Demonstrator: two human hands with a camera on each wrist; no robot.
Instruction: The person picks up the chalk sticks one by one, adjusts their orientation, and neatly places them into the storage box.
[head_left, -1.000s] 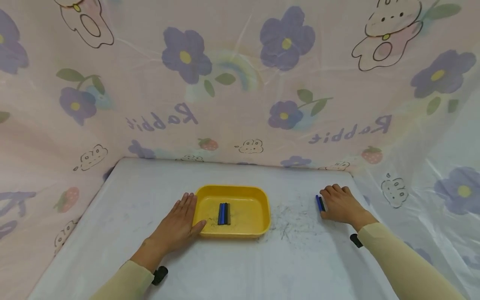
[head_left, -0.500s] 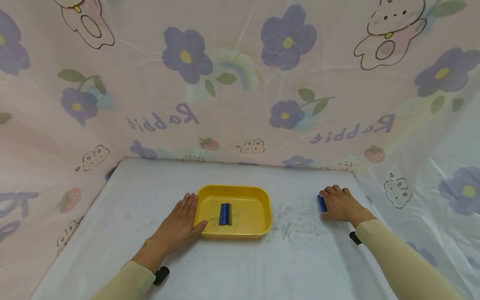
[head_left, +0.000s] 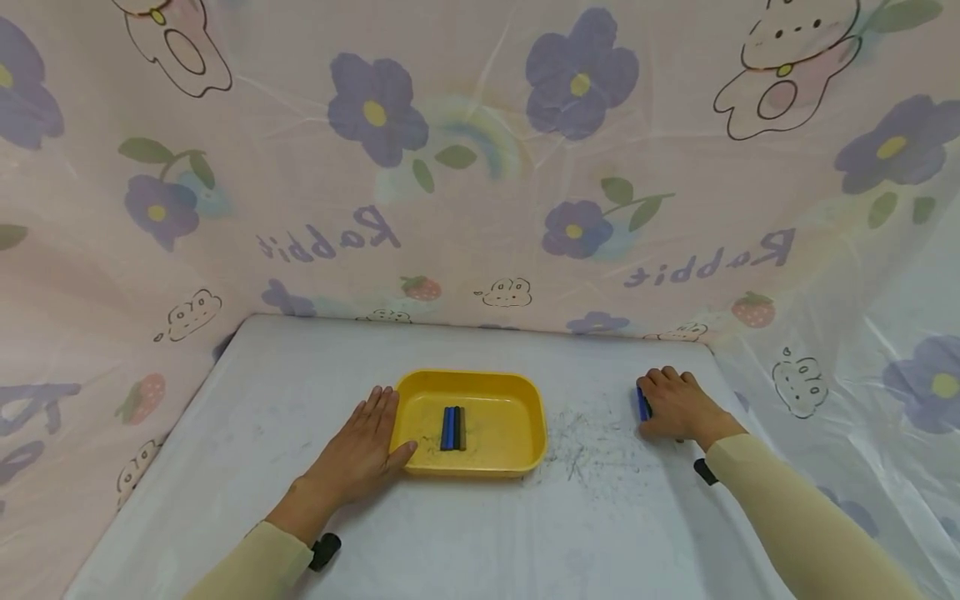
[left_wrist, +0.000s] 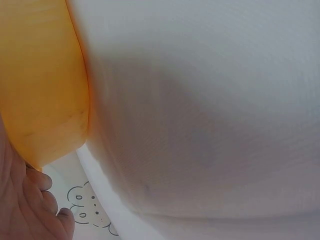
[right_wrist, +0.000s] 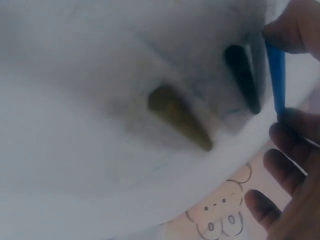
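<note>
My left hand [head_left: 362, 446] lies along the left side of a yellow tray [head_left: 528, 417], fingers straight, thumb over its near left rim. In the left wrist view the tray's outer wall [left_wrist: 45, 85] stands beside the fingers. At the right of the table, my right hand [head_left: 678, 406] pinches a blue crayon [right_wrist: 276, 77] by its two ends, between thumb and index finger; the other fingers are spread. Beside it on the table lie a dark green crayon [right_wrist: 242, 77] and an olive-brown crayon [right_wrist: 180, 117]. The hand mostly hides these two in the head view.
Inside the tray, several crayons [head_left: 453, 428] in blue, dark and olive-brown lie side by side. Dark scribble marks [head_left: 573, 446] cover the white table between tray and right hand. A patterned curtain [head_left: 465, 167] rises behind the table and at both sides.
My right hand has shifted slightly over the crayons, and the dark one beside the blue is now more covered. The left hand stays at the tray. The head view has turned slightly.
</note>
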